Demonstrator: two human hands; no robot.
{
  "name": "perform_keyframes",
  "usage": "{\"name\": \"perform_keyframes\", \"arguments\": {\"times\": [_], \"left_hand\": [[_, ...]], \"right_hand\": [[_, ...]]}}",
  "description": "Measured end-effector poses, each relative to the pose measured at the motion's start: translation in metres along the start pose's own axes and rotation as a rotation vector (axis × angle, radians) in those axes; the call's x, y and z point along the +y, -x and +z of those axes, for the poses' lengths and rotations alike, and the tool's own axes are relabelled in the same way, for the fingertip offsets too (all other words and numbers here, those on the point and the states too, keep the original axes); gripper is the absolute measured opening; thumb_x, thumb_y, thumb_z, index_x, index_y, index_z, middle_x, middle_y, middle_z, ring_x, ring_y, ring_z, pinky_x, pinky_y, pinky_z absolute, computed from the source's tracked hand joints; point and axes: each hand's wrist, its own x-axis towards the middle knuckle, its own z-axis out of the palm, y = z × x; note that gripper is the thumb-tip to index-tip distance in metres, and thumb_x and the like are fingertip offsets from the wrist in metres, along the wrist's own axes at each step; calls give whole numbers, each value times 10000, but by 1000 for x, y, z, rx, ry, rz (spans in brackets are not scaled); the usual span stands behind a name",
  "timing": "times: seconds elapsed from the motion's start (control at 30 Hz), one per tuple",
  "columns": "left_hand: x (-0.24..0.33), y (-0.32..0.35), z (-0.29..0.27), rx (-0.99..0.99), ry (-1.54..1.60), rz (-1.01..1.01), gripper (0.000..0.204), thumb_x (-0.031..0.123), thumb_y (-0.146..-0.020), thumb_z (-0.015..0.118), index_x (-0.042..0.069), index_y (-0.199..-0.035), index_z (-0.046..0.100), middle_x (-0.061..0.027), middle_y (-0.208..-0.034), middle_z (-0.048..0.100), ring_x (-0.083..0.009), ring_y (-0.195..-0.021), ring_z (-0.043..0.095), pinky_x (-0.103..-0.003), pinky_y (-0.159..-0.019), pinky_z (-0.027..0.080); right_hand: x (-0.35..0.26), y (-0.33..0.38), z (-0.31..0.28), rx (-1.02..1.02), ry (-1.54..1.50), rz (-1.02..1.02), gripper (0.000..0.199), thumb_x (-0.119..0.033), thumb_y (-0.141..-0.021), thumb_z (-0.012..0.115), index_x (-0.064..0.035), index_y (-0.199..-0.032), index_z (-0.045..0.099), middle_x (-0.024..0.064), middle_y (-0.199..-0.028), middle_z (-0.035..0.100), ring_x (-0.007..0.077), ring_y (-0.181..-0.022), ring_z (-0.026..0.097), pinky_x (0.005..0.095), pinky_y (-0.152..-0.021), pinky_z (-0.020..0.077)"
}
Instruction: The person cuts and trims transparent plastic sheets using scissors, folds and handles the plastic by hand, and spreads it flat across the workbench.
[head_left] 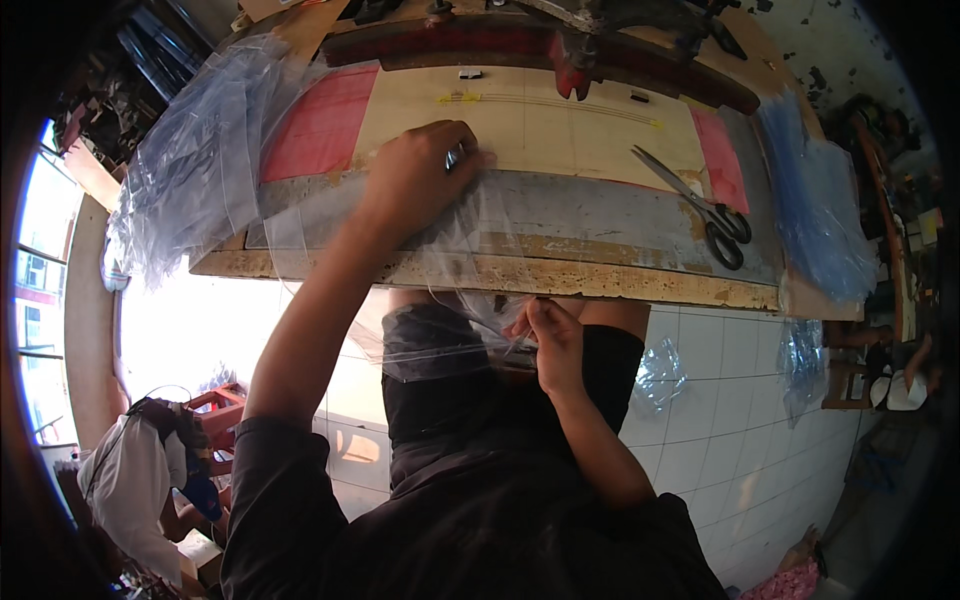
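Observation:
My left hand (420, 172), with a ring on one finger, rests over the near part of the work board, its fingers curled down onto a clear plastic sheet (480, 225). The sheet hangs over the table's front edge toward my lap. Just below that edge, my right hand (556, 345) is closed in a pinch on the sheet's lower part. Beyond my left hand lies a cream-coloured board surface (590, 140) with pink ends. Black-handled scissors (722, 225) lie to the right, their blades pointing away to the left. The left fingertips are partly hidden.
A dark red metal bar (480, 45) spans the far side of the board. Clear plastic bags are heaped at the left (190, 170), and a bluish plastic stack (815, 200) hangs at the right. The wooden table edge (620, 283) runs above my legs. More plastic (660, 375) lies on the tiled floor.

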Motion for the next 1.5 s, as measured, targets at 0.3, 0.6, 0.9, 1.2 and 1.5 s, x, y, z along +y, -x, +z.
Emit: {"name": "perform_keyframes", "arguments": {"times": [0.3,0.6,0.9,1.2,1.5], "left_hand": [[17,18,0,6,53,-3,307,347,-876,784,50,-915,716,-131,-779,698,-261,-682,681,-380,-644,528],[28,35,4,9,107,39,261,317,-864,794,68,-896,721,-86,-774,695,-241,-632,683,-371,-599,525],[44,56,5,-15,123,72,245,312,-850,813,87,-880,723,-53,-824,725,-218,-642,708,-353,-590,543],[57,76,7,-1,126,180,199,271,-865,791,95,-862,697,-41,-778,708,-226,-637,700,-367,-581,536],[22,13,-10,3,-101,79,207,276,-848,778,83,-914,736,-89,-795,718,-271,-734,709,-407,-683,546]], "right_hand": [[19,-3,-14,3,-37,59,309,-268,-1055,605,-3,-903,654,26,-816,613,118,-776,623,337,-812,594],[37,-7,-26,11,-65,154,316,-301,-1035,641,-13,-907,669,26,-834,628,120,-778,621,332,-817,588],[60,-14,-38,41,-60,244,326,-318,-1021,664,-30,-869,676,12,-788,599,101,-730,559,332,-794,580],[80,-6,-51,102,-9,326,334,-310,-1018,669,-26,-843,665,16,-799,619,96,-727,581,299,-762,552],[22,-6,-12,-1,-72,182,328,-299,-1037,640,-7,-892,675,19,-785,603,104,-732,594,306,-778,569]]}}
